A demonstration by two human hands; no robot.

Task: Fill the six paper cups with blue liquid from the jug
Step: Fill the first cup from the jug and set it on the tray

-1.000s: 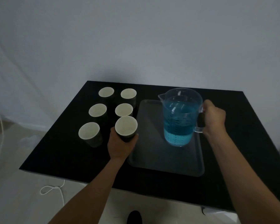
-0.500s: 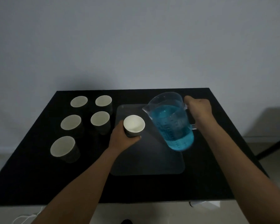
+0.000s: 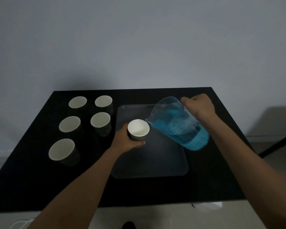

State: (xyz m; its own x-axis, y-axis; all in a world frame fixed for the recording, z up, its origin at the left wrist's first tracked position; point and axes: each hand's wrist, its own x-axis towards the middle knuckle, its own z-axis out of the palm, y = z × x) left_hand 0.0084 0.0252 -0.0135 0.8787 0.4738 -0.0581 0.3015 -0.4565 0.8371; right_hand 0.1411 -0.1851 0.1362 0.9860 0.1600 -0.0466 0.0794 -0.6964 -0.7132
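Observation:
My right hand (image 3: 198,106) grips the handle of a clear jug (image 3: 178,124) of blue liquid, tilted steeply left over the grey tray (image 3: 148,162). Its spout touches the rim of a paper cup (image 3: 138,129) with a white, empty-looking inside, which my left hand (image 3: 124,139) holds above the tray's left part. No stream of liquid shows. Several other empty paper cups stand on the black table to the left: two at the back (image 3: 77,102) (image 3: 103,101), two in the middle (image 3: 69,124) (image 3: 100,120), one nearest me (image 3: 61,149).
The black table (image 3: 31,187) stands against a pale wall, and its front edge runs below my forearms. A dark bar (image 3: 277,142) slants at the right past the table. A white cable (image 3: 19,223) lies on the floor at the lower left.
The jug has tilted further left, and its spout now meets the cup's rim. My left hand has kept the cup over the tray. The camera has come closer.

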